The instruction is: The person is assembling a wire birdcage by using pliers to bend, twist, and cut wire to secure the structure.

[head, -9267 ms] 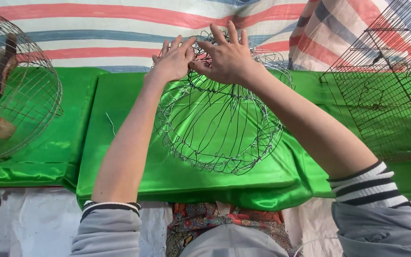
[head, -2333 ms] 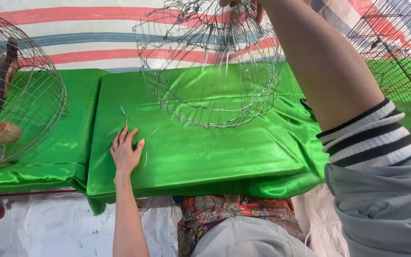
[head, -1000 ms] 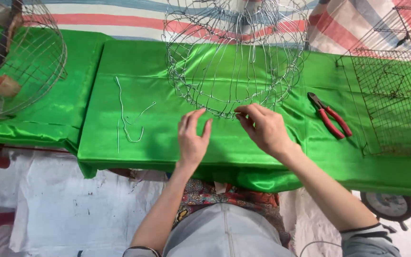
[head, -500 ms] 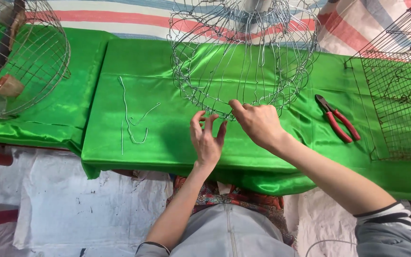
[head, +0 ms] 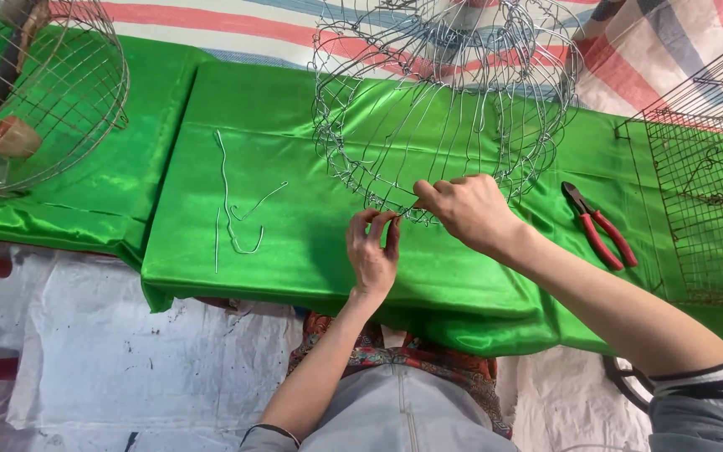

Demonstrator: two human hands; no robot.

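A round wire basket frame [head: 441,100] lies on its side on a table draped in green satin cloth [head: 294,251]. My right hand [head: 462,209] pinches the frame's near lower rim, fingers closed on a wire there. Just left of it, my left hand [head: 371,251] has its fingertips pinched together around a thin wire end at that same rim. The two hands sit close together, almost touching.
Loose bent wire pieces [head: 232,209] lie on the cloth to the left. Red-handled pliers [head: 600,224] rest to the right. A second wire basket [head: 39,92] holding a small cup stands far left. A rectangular wire mesh cage [head: 709,201] fills the right edge.
Both hands have come down from the raised frame to its near rim. The left hand left the cloth and moved right; both now pinch the wire there.
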